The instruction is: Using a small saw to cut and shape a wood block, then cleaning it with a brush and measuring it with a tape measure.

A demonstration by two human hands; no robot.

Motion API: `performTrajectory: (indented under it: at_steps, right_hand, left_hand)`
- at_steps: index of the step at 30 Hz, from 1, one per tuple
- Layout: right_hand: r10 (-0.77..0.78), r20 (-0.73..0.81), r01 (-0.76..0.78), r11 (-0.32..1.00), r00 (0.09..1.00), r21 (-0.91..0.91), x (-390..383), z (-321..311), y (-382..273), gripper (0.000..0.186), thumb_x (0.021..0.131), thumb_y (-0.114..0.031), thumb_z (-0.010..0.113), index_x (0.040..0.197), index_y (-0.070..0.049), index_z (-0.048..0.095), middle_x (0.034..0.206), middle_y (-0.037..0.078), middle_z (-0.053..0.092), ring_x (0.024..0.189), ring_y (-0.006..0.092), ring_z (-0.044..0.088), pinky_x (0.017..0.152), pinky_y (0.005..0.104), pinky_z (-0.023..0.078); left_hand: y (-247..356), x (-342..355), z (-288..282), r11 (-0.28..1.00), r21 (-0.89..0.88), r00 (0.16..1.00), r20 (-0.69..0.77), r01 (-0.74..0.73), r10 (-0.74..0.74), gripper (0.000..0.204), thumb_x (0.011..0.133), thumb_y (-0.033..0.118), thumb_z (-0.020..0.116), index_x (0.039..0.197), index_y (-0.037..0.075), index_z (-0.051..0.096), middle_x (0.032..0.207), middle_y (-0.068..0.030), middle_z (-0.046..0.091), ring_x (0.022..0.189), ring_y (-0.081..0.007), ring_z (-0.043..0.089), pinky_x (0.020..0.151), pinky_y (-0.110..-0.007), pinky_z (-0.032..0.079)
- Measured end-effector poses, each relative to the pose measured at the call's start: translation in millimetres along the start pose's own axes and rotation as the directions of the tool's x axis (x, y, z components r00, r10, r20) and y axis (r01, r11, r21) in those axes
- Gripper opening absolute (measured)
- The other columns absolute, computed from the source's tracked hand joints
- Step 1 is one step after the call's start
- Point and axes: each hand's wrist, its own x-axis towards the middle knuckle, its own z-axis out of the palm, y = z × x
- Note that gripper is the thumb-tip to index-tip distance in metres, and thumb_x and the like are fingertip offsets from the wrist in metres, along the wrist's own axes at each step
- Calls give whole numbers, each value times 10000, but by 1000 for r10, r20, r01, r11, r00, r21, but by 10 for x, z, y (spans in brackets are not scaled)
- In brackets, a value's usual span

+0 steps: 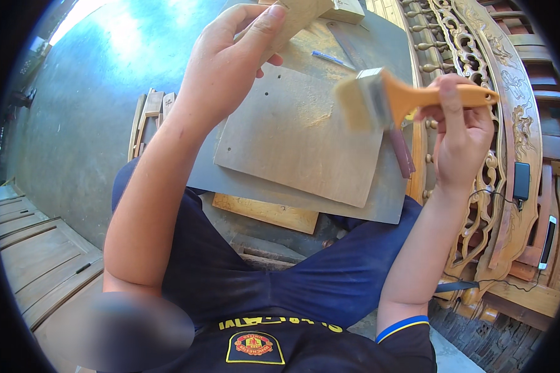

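Note:
At the top, my left hand [230, 53] is closed on a flat piece of wood [300, 20], whose far end runs out of view. My right hand [460, 133] grips a wide paintbrush [414, 93] by its orange handle. The brush's pale bristles point left and are blurred, held over the right side of a flat wooden board [292, 140]. That board lies on a larger grey tabletop [379, 208]. Light sawdust [317, 117] is scattered on the board and beyond it.
A blue pen [333, 59] and a dark flat strip [342, 42] lie past the board. By its right edge rests a reddish-brown strip [402, 152]. Carved wooden furniture [510, 93] fills the right side, with a black box [521, 181] and a phone [548, 242] on it.

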Motion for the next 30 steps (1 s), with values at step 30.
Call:
performTrajectory:
  at_steps: [30]
  right_hand:
    - [206,241,-211,977,949,-2,-140,383,-118,178,934,-163,806,990,-9,736,833,62,741,652,110,707,569,223,564]
  left_hand:
    - [17,10,39,1000,-16,999,-49,0,-1,497,1091,420,528,1268,-29,647,995,-86,696,837,-121,662,707,-267,502]
